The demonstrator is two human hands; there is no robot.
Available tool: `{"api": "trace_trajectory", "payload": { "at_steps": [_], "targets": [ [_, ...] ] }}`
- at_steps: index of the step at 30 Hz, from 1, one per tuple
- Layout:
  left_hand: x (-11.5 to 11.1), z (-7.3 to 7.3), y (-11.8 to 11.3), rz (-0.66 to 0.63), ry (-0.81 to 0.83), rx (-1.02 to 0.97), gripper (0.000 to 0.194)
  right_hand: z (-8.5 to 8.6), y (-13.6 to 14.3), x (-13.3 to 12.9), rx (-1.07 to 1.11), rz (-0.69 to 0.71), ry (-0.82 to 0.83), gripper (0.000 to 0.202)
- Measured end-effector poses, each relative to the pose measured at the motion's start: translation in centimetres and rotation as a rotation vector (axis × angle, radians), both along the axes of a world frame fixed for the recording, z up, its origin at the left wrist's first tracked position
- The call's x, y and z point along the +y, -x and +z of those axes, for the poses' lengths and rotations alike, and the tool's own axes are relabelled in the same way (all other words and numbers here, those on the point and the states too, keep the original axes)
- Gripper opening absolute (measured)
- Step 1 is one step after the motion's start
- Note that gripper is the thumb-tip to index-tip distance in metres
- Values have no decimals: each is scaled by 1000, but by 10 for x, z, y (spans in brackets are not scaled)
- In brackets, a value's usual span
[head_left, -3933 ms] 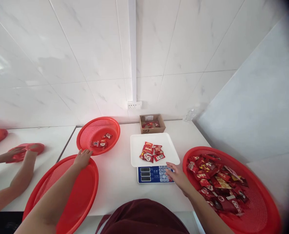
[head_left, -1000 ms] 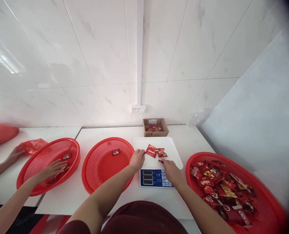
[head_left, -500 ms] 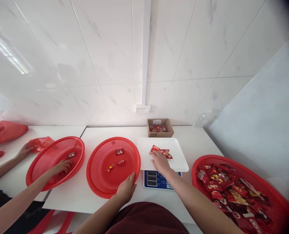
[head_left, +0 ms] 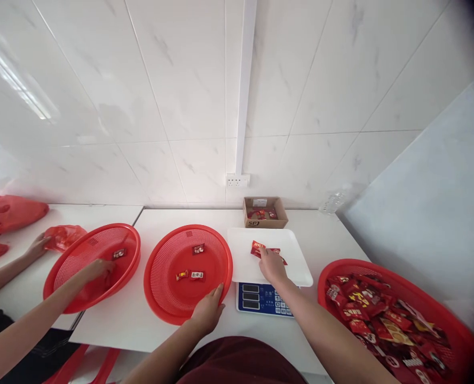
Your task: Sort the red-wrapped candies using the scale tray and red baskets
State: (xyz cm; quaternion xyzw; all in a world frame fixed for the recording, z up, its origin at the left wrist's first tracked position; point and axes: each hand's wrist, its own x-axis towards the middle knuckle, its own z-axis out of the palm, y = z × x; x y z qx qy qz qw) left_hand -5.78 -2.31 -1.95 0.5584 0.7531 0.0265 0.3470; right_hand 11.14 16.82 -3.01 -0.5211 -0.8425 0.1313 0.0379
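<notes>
My left hand [head_left: 208, 309] is closed around the near right rim of a red plastic basket [head_left: 157, 272]. On that basket's floor lie a few wrapped candies: a dark red one [head_left: 198, 249], a yellow-and-red one [head_left: 181, 274] and a whitish one [head_left: 197, 275]. My right hand [head_left: 273, 265] is over the white tray [head_left: 297, 256] of a scale, its fingers pinched on red candy packets [head_left: 258, 248]. Part of the packets is hidden beneath the fingers. Below the tray shows the scale's blue panel [head_left: 264, 298].
A large red basket [head_left: 343, 264] heaped with candies stands at right. Behind the scale sits a cardboard box [head_left: 265, 223] with some candies. At left, a co-worker's hand [head_left: 101, 272] reaches into another red basket [head_left: 128, 229]; their other hand touches a red plastic bag [head_left: 66, 237].
My right hand has shifted slightly over the packets, which lie at a different angle. The whitish candy in the middle basket has turned and lies flat. The view has tilted slightly.
</notes>
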Motion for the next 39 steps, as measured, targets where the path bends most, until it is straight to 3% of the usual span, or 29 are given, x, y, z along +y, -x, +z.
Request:
{"api": "trace_trajectory", "payload": {
  "at_steps": [4, 6, 8, 11, 15, 18, 22, 25, 28, 30, 33, 36, 39],
  "targets": [
    [0, 2, 1, -10, -6, -20, 62, 16, 22, -10, 319, -57, 195, 41],
    [1, 3, 1, -13, -12, -24, 61, 26, 39, -18, 489, 27, 314, 41],
    [1, 2, 1, -13, -11, -24, 61, 32, 51, -24, 546, 144, 312, 47],
    [1, 0, 1, -2, -11, -23, 61, 30, 53, -20, 331, 205, 140, 53],
    [0, -2, 1, 7, -13, -21, 60, 13, 31, 0, -54, 136, 24, 50],
    [0, -2, 1, 0, -6, -12, 61, 5, 13, 9, -127, 129, -4, 48],
    [0, -3, 2, -7, -7, -13, 61, 11, 10, 3, -139, 151, -33, 42],
    [0, -3, 3, -6, -24, -25, 61, 25, 28, -13, 30, 122, 28, 36],
    [1, -4, 4, -8, -27, -30, 61, 38, 49, -26, 355, 252, 107, 39],
    [1, -3, 4, -8, -26, -26, 60, 42, 53, -27, 421, 312, 77, 47],
    [1, -2, 6, -9, -23, -16, 59, 32, 33, -17, 164, 129, 25, 49],
    [1, 0, 8, -5, -20, -12, 58, 10, -6, -4, -91, -79, 48, 50],
    [1, 2, 9, 2, -20, -13, 58, -9, -40, 2, -105, -80, 15, 45]
  ]
}}
